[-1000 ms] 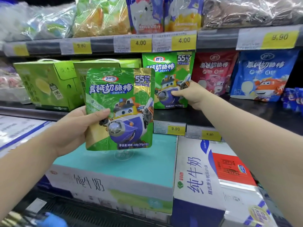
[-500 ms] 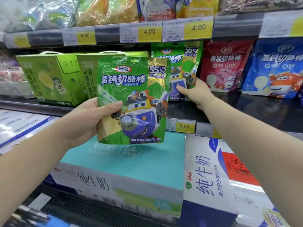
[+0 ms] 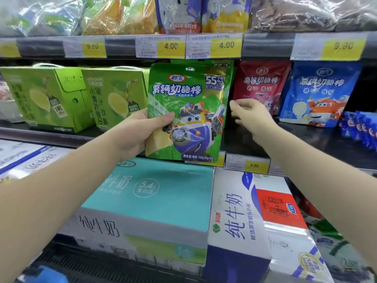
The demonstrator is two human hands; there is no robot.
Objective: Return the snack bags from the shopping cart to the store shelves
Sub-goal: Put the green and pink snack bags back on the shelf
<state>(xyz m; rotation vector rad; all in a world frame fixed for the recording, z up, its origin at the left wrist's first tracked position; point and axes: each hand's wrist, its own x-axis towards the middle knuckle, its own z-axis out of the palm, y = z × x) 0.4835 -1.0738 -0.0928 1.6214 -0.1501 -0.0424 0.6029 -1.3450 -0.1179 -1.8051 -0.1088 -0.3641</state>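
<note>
My left hand grips a green snack bag by its left edge, thumb on the front. It holds the bag upright against the middle shelf. This bag covers a matching green bag standing on the shelf, of which only the top and right edges show. Just right of the held bag hovers my right hand, fingers loosely curled and holding nothing I can see.
A red bag and a blue bag stand to the right on the same shelf, green drink boxes to the left. Teal and white milk cartons lie below. Something blue shows at the bottom left.
My left hand has carried the green bag up and right until it covers the shelf's green bag. My right hand has let go of the shelf bag and drawn back to the right.
</note>
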